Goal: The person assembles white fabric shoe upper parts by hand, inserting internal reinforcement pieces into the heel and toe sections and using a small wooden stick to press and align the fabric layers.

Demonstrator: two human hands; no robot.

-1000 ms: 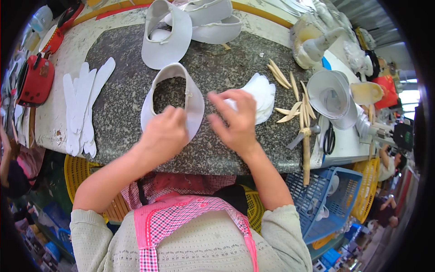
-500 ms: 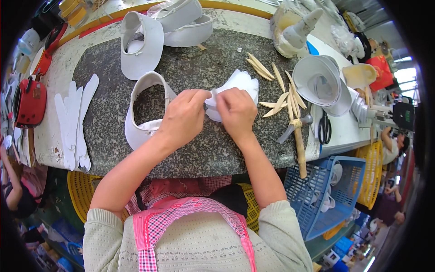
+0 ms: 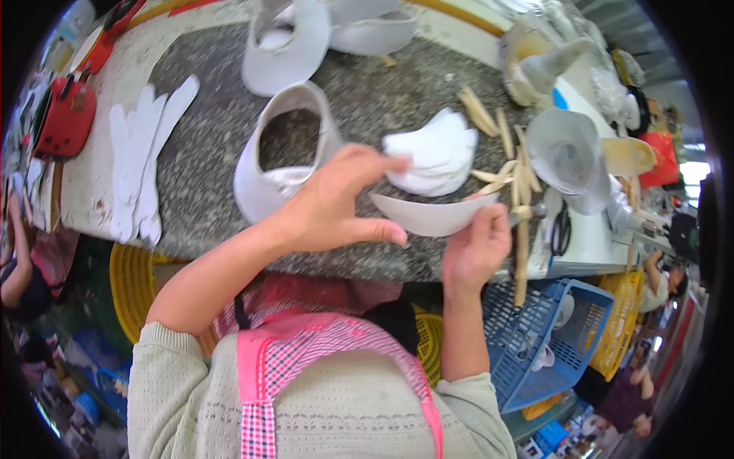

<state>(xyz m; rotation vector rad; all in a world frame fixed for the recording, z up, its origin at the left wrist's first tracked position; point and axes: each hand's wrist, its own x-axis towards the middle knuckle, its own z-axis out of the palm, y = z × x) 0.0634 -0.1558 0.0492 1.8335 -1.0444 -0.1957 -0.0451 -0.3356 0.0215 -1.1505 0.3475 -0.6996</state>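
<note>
Head view: white piece (image 3: 432, 216) partly behind hands (image 3: 474, 249)

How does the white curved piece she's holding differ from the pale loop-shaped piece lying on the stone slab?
The curved piece is a single open crescent, held off the slab between the left hand and right hand. The loop-shaped piece is a closed band standing on edge on the stone slab, with no hand on it. The loop looks larger and slightly greyer; the crescent is flatter and narrower. Both are pale, thin, flexible-looking cut parts.
</note>
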